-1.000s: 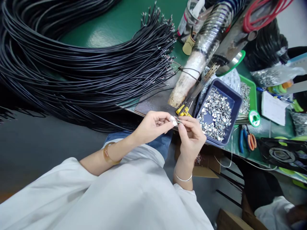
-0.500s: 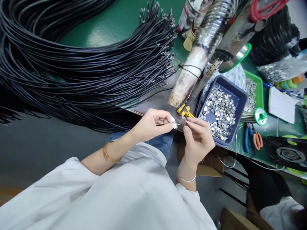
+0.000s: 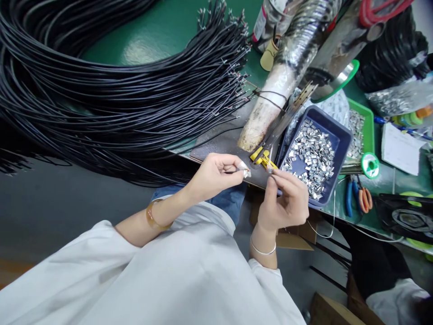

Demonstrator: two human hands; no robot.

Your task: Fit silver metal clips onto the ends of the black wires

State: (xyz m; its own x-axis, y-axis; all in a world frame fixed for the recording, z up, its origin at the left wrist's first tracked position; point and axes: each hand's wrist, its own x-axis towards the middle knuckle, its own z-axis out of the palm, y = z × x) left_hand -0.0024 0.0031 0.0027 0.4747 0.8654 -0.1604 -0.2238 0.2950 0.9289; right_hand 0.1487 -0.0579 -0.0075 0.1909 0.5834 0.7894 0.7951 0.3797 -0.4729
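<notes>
My left hand (image 3: 216, 176) is closed in a pinch, with white wraps on its fingertips. Between thumb and forefinger sits the end of a thin black cable, and a small whitish metal-looking piece (image 3: 249, 173) shows at the tips. Just to its right, my right hand (image 3: 284, 198) also pinches, thumb against fingers; a tiny thing may be at its fingertips, too small to make out. The hands are a short gap apart. Behind the right fingertips lies a yellow-handled tool (image 3: 260, 155). Close by on the right is a blue bin (image 3: 342, 135) of small silver metal shells (image 3: 313, 153).
A large bundle of black cables (image 3: 135, 99) covers the bench's left side. A wrapped duct (image 3: 267, 104) slants down toward the hands. Farther right are a green tray (image 3: 369, 131), a solder spool (image 3: 370, 165), blue and orange pliers (image 3: 358, 196) and a paper pad (image 3: 401, 149).
My right hand has moved a little to the right, widening the gap to my left hand. The coloured wire ends seen between them before no longer show. My left hand has barely moved.
</notes>
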